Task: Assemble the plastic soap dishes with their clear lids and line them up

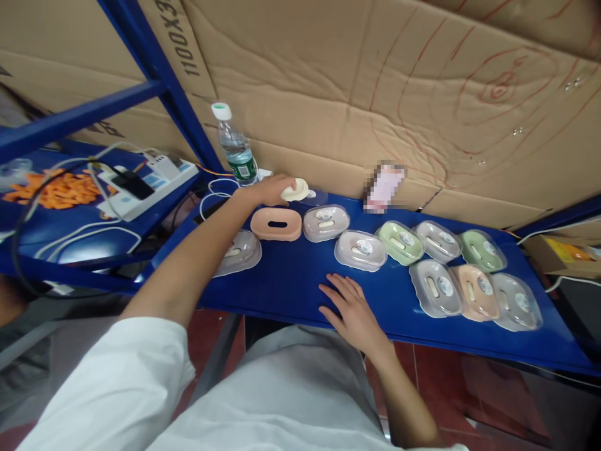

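Note:
My left hand [271, 188] reaches to the back of the blue shelf [291, 282] and is closed on a cream soap dish part [295, 190], above a clear lid. Just in front of it stands a pink soap dish [276, 224] with no lid. My right hand [350, 307] lies flat and open on the shelf near its front edge, holding nothing. Several lidded soap dishes in clear, green and peach lie in rows to the right, among them a clear one [360, 250] closest to my right hand.
A water bottle [235, 147] stands at the back left by the blue upright. A power strip [141, 181] with cables lies on the left shelf. Cardboard sheets [399, 88] form the back wall. A clear dish [237, 252] lies under my left forearm.

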Available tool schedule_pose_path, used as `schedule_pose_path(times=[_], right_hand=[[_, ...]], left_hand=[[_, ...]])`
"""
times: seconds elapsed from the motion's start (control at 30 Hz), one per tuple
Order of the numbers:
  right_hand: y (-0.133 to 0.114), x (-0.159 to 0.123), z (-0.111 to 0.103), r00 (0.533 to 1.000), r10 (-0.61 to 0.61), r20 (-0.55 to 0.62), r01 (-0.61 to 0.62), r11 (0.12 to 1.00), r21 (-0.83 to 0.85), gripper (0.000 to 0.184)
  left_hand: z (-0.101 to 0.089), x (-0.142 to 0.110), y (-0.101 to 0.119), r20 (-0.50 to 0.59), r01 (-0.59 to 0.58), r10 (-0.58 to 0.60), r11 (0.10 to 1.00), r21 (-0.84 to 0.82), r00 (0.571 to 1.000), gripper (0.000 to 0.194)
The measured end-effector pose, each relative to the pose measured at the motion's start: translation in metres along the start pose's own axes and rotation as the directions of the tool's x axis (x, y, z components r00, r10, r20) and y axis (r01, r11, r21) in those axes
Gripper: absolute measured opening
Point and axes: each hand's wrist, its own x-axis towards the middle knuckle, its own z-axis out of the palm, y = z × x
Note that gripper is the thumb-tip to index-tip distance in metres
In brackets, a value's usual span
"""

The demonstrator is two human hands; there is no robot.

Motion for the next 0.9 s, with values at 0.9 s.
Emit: schedule_pose_path(times=[0.9], right_hand=[[0.006, -0.003, 0.002, 0.990, 0.010, -0.139, -0.009, 1.000, 0.008, 0.044]], left_hand=[[0.082, -0.191, 0.162, -0.196, -0.401, 0.368, 0.899, -0.173, 0.909, 0.024]])
